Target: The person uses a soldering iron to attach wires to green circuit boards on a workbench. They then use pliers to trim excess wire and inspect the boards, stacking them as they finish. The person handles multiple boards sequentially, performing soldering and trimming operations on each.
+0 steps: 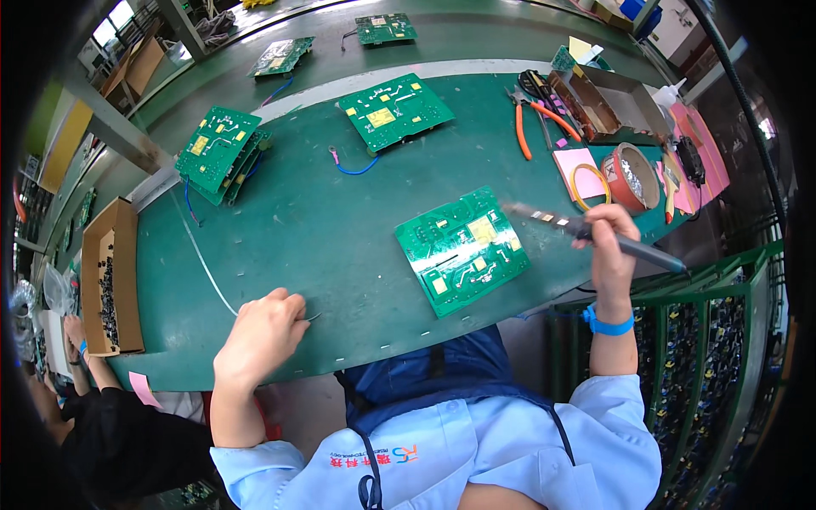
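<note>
My right hand (612, 248) is closed round the dark handle of a soldering iron (544, 217). Its tip points left, close to the right edge of a green circuit board (455, 246) with yellow patches, which lies on the green work mat. At the left, near the front edge, my left hand (260, 333) is closed on a thin pale wire (204, 257) that looks like solder wire. A short end of it sticks out past the fingers, apart from the board.
Stacked circuit boards (217, 149) stand back left; another board (395, 110) with a blue lead lies back middle. At right are orange-handled pliers (521, 127), a cardboard tray (608, 102), a red round tin (631, 177) and a brush (671, 189). A box of small black parts (127, 280) sits left, beside a co-worker's arm.
</note>
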The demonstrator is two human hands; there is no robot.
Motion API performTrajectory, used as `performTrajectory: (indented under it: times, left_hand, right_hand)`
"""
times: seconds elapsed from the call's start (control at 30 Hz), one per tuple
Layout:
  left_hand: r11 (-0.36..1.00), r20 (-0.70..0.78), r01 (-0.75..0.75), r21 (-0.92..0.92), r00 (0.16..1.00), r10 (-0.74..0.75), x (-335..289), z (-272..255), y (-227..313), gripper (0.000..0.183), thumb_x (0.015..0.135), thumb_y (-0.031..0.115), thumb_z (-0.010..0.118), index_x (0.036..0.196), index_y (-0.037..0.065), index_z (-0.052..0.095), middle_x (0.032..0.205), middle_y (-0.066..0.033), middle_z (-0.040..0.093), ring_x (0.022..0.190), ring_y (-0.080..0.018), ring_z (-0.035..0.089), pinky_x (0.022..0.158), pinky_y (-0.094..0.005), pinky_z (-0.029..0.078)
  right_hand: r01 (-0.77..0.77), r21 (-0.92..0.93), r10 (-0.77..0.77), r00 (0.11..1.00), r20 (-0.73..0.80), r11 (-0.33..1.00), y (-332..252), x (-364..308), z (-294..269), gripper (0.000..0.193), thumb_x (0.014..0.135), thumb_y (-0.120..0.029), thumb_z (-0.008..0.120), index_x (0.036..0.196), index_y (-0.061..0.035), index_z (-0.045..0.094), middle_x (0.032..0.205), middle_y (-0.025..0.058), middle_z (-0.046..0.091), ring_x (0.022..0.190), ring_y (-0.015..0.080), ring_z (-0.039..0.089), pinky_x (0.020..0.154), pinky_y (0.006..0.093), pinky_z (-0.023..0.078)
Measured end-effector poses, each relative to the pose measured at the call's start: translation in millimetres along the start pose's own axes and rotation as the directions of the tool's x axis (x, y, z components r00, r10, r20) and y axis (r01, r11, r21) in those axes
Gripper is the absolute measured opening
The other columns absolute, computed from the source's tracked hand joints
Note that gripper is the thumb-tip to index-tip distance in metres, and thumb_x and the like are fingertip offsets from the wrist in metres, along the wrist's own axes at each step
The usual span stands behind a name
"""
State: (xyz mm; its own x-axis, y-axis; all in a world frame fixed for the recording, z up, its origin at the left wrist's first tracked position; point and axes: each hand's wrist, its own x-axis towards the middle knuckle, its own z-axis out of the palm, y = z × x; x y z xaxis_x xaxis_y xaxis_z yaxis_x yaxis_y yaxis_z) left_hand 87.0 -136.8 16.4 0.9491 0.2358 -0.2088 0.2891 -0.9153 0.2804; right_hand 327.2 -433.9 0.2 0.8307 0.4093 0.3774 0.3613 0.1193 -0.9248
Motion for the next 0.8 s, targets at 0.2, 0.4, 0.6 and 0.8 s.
performTrajectory:
  times: [0.2,0.4,0.6,0.8]
  left_hand:
    - [0.994,-0.333,-0.060,0.090,0.939,0.087,1,-3,4,0.025,0.061,0.006,0.064,0.084,0.004,0.053,0.088,-0.0100,0.052,0.081,-0.0283,0.049,0.073,-0.0351,0.039]
    - [0.972,-0.193,-0.237,-0.012,0.954,0.230,40,-7,33,0.024,0.064,0.009,0.063,0.086,0.005,0.054,0.088,-0.0085,0.053,0.082,-0.0271,0.048,0.074,-0.0335,0.039]
    - [0.946,-0.215,-0.205,-0.250,0.965,0.152,66,19,54,0.015,0.068,0.013,0.062,0.068,-0.001,0.057,0.058,-0.0097,0.053,0.049,-0.0180,0.051,0.048,-0.0294,0.041]
    - [0.943,-0.143,-0.092,-0.320,0.989,0.048,71,21,62,0.015,0.069,0.015,0.061,0.068,0.000,0.057,0.059,-0.0093,0.056,0.051,-0.0203,0.053,0.050,-0.0302,0.042]
  right_hand:
    - [0.108,-0.615,-0.417,0.824,-0.384,0.781,29,5,-89,0.013,0.078,-0.011,0.055,0.085,-0.0009,0.054,0.074,0.0040,0.051,0.062,0.0093,0.048,0.058,0.0212,0.039]
    - [-0.042,-0.735,-0.365,0.848,-0.385,0.677,64,3,-149,0.021,0.078,-0.012,0.055,0.096,-0.0019,0.055,0.075,0.0032,0.050,0.064,0.0103,0.045,0.058,0.0228,0.038]
    - [0.064,-0.657,-0.474,0.745,-0.469,0.751,43,31,-162,0.015,0.078,-0.010,0.056,0.089,-0.0004,0.050,0.071,-0.0013,0.044,0.061,0.0041,0.040,0.052,0.0177,0.033]
    - [0.054,0.180,0.073,0.771,-0.632,0.982,53,114,-215,0.024,0.079,-0.023,0.057,0.091,-0.0027,0.051,0.083,0.0078,0.055,0.080,0.0183,0.056,0.066,0.0279,0.044]
